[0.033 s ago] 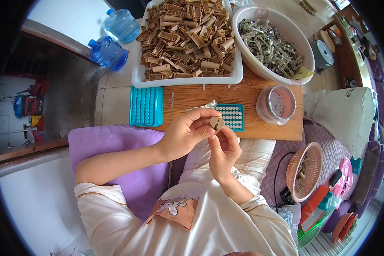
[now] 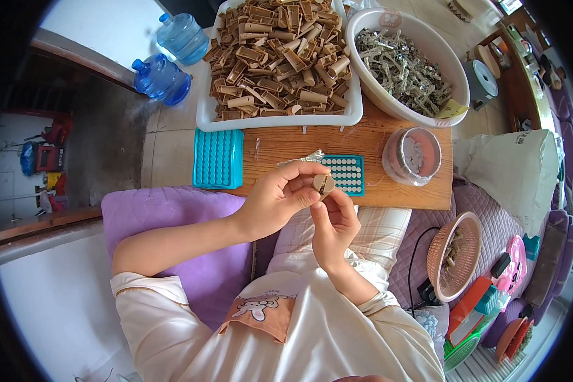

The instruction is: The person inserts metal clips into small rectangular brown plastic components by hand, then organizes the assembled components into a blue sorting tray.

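Note:
Over the near edge of the wooden table, my left hand point(image 2: 276, 196) grips a small tan plastic casing point(image 2: 325, 183) between thumb and fingers. The casing's rounded end faces up, with a dark slot across it. My right hand point(image 2: 333, 232) closes on the same casing from below with thumb and forefinger. Partly behind the hands lies a teal tray point(image 2: 361, 175) filled with rows of round white pieces. Thin silvery strips point(image 2: 312, 156) lie just beyond my left fingers. A big white tray point(image 2: 280, 121) heaped with similar tan casings stands at the far side.
A white basin point(image 2: 461, 76) of clear and metallic strips stands far right, with a clear tub point(image 2: 412, 158) nearer. At left sit stacked teal trays point(image 2: 218, 159) and two blue water bottles point(image 2: 162, 79). A pink basket point(image 2: 440, 248) and white sack point(image 2: 512, 172) are to the right.

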Available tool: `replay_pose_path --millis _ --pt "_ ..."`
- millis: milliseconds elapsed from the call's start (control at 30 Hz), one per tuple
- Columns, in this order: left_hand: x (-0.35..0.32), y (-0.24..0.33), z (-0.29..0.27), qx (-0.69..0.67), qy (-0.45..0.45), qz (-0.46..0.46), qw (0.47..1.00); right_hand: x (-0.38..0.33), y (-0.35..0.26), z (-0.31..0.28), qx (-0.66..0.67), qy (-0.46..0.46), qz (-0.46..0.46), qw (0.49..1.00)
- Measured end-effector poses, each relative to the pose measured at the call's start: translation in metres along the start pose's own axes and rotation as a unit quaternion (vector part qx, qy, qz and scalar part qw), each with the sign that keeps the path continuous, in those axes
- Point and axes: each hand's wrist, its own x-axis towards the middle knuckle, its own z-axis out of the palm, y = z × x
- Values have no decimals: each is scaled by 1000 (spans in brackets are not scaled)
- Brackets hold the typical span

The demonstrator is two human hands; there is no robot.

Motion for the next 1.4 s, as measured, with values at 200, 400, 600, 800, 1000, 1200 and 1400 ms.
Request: replay_pose_path --millis 200,400,600,800,1000,1200,1400 --pt "2 1 0 0 -5 -11 1000 0 -1 0 -4 5 -11 1000" --pt "1 5 1 16 -6 -2 1000 -1 -4 -1 -12 2 -17 1000" --pt "0 5 2 13 -10 1 1000 -1 -7 -3 -8 2 -40 999" --pt "0 4 2 17 -5 -1 1000 0 -9 -1 -2 -6 -21 1000" --pt "-1 3 2 38 0 -8 999 5 -6 0 -5 -19 -9 1000" --pt "-7 -6 4 193 30 76 978 6 1 4 -59 -40 -44 996" --pt "-6 4 2 341 22 148 928 9 5 9 -90 -28 -63 994"
